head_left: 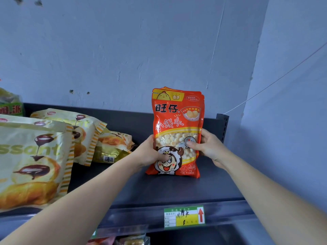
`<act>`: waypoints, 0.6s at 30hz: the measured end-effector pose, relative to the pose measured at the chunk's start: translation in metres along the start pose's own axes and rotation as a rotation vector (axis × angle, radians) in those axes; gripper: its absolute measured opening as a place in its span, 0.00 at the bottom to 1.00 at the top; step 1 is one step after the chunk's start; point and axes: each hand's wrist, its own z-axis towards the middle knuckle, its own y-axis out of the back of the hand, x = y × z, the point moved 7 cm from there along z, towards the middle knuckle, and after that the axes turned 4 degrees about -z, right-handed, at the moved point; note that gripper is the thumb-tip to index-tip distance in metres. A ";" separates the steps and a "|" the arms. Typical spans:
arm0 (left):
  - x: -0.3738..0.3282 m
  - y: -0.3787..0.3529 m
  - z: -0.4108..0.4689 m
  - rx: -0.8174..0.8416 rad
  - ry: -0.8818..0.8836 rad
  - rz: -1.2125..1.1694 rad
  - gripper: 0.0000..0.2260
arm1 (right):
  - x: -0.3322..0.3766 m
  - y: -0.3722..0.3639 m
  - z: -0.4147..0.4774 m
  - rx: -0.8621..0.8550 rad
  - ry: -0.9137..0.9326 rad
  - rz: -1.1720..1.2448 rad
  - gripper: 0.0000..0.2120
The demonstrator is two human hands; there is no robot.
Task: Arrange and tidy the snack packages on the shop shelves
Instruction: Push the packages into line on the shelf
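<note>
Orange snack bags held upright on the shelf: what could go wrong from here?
1. The orange snack bags stand on end on the shelf, gripped by the left hand and right hand; with nothing propping them on either side, they may flop over once released.
2. The croissant packs lie slanted close to the left forearm, which might nudge them.

Glossy plastic snack packages [177, 121] stand on a matt dark metal shelf [177, 190].
</note>
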 end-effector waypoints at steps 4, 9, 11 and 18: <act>0.004 -0.004 -0.002 -0.084 -0.011 0.015 0.26 | -0.004 0.002 0.003 -0.022 0.015 0.003 0.16; 0.004 -0.007 -0.005 -0.130 -0.015 0.073 0.27 | -0.010 0.004 0.007 0.020 -0.044 0.050 0.21; 0.000 -0.007 -0.012 -0.148 -0.020 0.159 0.31 | -0.006 0.004 0.008 -0.035 -0.048 0.073 0.27; -0.048 0.030 -0.048 -0.312 -0.113 0.630 0.38 | 0.104 -0.007 -0.034 -0.809 0.533 -0.385 0.26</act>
